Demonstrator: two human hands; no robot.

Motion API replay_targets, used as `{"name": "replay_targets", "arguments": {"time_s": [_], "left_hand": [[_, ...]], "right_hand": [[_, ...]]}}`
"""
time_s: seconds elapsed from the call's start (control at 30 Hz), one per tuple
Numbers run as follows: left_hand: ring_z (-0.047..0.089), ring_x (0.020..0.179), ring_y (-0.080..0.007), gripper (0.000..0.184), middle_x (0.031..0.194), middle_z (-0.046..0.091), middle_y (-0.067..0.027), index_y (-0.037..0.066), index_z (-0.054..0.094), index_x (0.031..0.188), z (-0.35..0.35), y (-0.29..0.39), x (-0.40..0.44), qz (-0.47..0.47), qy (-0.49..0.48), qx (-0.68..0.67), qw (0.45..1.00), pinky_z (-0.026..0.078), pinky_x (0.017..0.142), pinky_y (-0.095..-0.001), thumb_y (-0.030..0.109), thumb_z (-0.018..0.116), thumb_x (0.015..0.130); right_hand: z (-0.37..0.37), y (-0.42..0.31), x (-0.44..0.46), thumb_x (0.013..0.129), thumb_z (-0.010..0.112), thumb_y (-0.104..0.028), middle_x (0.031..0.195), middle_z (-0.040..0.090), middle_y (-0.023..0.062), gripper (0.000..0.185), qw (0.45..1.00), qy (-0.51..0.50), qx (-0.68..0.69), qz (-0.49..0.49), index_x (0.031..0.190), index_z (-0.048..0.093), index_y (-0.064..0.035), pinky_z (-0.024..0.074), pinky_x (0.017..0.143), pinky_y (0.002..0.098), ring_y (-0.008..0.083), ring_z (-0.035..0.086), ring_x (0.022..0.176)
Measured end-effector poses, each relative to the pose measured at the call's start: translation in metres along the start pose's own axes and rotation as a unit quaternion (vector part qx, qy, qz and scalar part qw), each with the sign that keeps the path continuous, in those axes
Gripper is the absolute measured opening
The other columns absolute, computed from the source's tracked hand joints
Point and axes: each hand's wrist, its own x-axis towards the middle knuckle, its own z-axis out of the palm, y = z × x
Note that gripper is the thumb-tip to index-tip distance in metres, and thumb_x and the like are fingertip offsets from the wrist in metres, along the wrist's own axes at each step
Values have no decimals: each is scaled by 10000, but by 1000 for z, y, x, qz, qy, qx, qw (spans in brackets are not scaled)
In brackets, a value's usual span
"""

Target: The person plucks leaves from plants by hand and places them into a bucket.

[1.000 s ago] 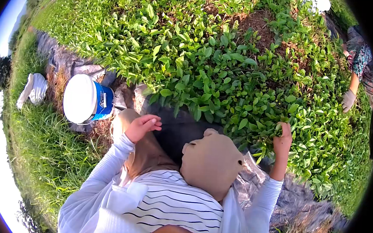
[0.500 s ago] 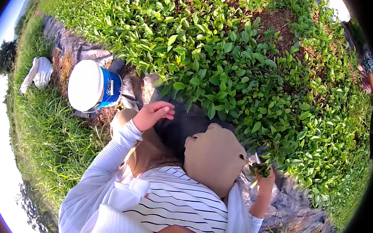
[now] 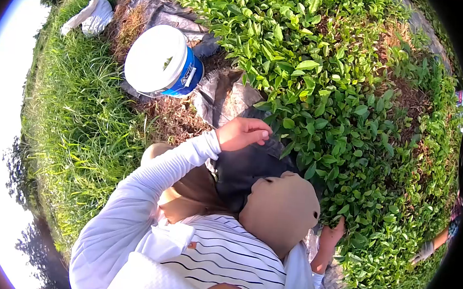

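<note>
My left hand (image 3: 243, 134) is held over the dark sheet between my knees, beside the edge of the leafy green bushes (image 3: 340, 120). Its fingers are curled and pressed together, and I see nothing in them. Past my right knee (image 3: 280, 212), my right hand (image 3: 332, 235) reaches in at the lower edge of the bushes. Leaves hide its fingertips, so whether it holds anything does not show. A blue and white bucket (image 3: 191, 76) stands at upper left; a small green leaf (image 3: 167, 62) shows against its white top.
Dark plastic sheeting (image 3: 213, 95) covers the ground along the bushes. Tall grass (image 3: 93, 119) grows on the left, with a white sack (image 3: 96, 18) lying at its far end. At the right edge another person's gloved hand (image 3: 422, 252) touches the bushes.
My view has turned, so the bucket and sack sit higher and further right. The bunch of leaves in my right hand no longer shows. A leaf now appears on the bucket's top.
</note>
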Motion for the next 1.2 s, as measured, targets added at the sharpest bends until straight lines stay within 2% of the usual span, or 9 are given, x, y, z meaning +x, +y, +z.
{"name": "replay_targets", "arguments": {"time_s": [0.2, 0.47, 0.57, 0.77, 0.93, 1.07, 1.13, 1.17, 1.2], "left_hand": [[629, 901, -182, 318, 1001, 630, -104, -25, 549, 1161, -57, -9, -5, 102, 59, -129, 985, 488, 846, -286, 203, 534, 940], [635, 797, -160, 237, 892, 640, -55, 55, 580, 1044, -154, 5, -52, 276, 413, -373, 784, 496, 720, -285, 251, 486, 952], [633, 764, -162, 222, 876, 643, -51, 51, 575, 1018, -171, 0, -81, 312, 454, -437, 711, 504, 724, -293, 226, 450, 962], [583, 797, -107, 242, 904, 602, -27, 34, 562, 1065, -181, -7, -115, 339, 367, -410, 763, 485, 750, -244, 237, 487, 957], [539, 892, -94, 318, 1025, 556, -19, 9, 484, 1214, -202, -23, -128, 340, 474, -317, 747, 453, 807, -234, 196, 495, 957], [542, 970, -119, 350, 1124, 533, -45, 11, 468, 1239, -220, -28, -146, 343, 595, -335, 645, 423, 841, -240, 209, 502, 952], [540, 979, -123, 348, 1137, 533, -49, -2, 468, 1235, -230, -29, -145, 345, 616, -313, 635, 414, 861, -242, 195, 500, 950], [538, 984, -123, 345, 1139, 536, -51, -9, 471, 1230, -232, -34, -142, 342, 626, -286, 640, 410, 873, -244, 188, 499, 948], [532, 991, -120, 332, 1118, 551, -60, -16, 483, 1216, -233, -31, -142, 319, 633, -244, 662, 408, 891, -247, 171, 503, 943]], "right_hand": [[-53, -38, 26, 742, 638, -3, 937, 582, 99, 366, 948, -7, 191, 256, 1086, 524, -55, 417, 602, 283, 225, 495, 698], [-13, -247, 167, 797, 638, -46, 855, 559, 31, 361, 931, -84, 340, 100, 1135, 511, -64, 379, 454, 208, 87, 448, 526], [58, -350, 211, 851, 566, -121, 879, 569, 36, 276, 810, -320, 490, 40, 1111, 514, -47, 391, 446, 195, 61, 458, 550], [222, -469, 258, 913, 531, -209, 1017, 590, 74, 352, 561, -547, 620, 36, 1215, 492, -34, 391, 454, 182, 91, 457, 622], [284, -524, 219, 905, 513, -198, 927, 604, 71, 305, 602, -528, 595, 62, 1102, 534, 34, 393, 486, 211, 98, 458, 587], [344, -578, 204, 818, 642, -186, 976, 607, 94, 396, 785, -377, 482, -96, 1136, 519, 15, 448, 638, 285, 164, 541, 753], [393, -596, 208, 761, 724, -229, 1057, 602, 119, 551, 870, -286, 260, -305, 1197, 482, 6, 492, 772, 355, 232, 595, 912], [439, -576, 222, 705, 743, -314, 1344, 397, 209, 857, 888, -239, -64, -388, 1378, 289, -40, 386, 1000, 414, 332, 430, 1230], [444, -571, 219, 722, 724, -289, 1349, 393, 209, 806, 843, -257, -182, -436, 1369, 307, -47, 382, 1005, 407, 334, 421, 1237]]}}
